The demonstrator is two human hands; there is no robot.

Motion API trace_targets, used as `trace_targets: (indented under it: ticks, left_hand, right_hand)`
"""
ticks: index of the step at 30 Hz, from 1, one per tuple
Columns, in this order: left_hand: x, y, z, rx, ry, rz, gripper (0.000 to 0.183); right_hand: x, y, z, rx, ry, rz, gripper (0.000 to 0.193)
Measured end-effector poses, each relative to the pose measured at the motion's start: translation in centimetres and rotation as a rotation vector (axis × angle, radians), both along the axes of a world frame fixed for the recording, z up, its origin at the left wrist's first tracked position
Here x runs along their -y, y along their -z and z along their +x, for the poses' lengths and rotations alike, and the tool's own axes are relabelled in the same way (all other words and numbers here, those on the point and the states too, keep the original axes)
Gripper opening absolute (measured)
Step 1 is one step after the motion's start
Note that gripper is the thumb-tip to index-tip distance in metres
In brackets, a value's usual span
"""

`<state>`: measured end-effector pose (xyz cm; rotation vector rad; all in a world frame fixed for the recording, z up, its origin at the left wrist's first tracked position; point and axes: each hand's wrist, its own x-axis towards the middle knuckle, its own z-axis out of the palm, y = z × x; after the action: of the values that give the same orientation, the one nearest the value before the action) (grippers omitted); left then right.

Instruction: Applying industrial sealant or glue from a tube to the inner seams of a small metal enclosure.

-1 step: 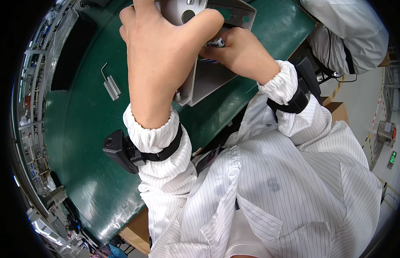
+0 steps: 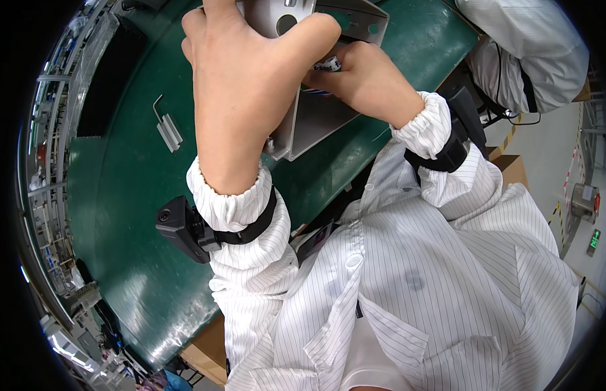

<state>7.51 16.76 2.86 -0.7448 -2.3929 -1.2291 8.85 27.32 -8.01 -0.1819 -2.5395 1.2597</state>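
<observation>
A grey sheet-metal housing (image 2: 319,124) with round holes rests on the green table at the top of the view. My left hand (image 2: 241,85) grips it from the left, its thumb stretched over the side wall; its outer fingers are curled and the rest run out of the picture. Inside the housing, my right hand (image 2: 371,78) pinches a small white piece with dark marks (image 2: 329,64), whose kind I cannot make out. Below those fingertips a few coloured wires (image 2: 314,91) show. My left hand hides much of the housing.
Left of the housing, an L-shaped hex key (image 2: 158,107) and a short grey metal profile (image 2: 169,134) lie on the green table (image 2: 133,228). A long black part in clear plastic (image 2: 111,78) lies farther left. Another person's white sleeve (image 2: 524,32) shows at upper right.
</observation>
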Motion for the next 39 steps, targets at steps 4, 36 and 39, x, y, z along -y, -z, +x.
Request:
trace_targets:
  ticks: [4, 36, 39]
  left_hand:
    - [0.2, 0.0, -0.1, -0.007, -0.005, -0.030, 0.054]
    - [1.0, 1.1, -0.3, -0.142, 0.154, -0.056, 0.062]
    - [0.6, 0.6, -0.3, -0.029, 0.009, -0.095, 0.062]
  right_hand:
    - [-0.1, -0.3, 0.3, 0.046, 0.016, 0.024, 0.038]
    - [-1.0, 0.7, 0.8, 0.012, 0.077, 0.227, 0.033]
    - [-0.3, 0.5, 0.6, 0.014, 0.068, 0.239, 0.033]
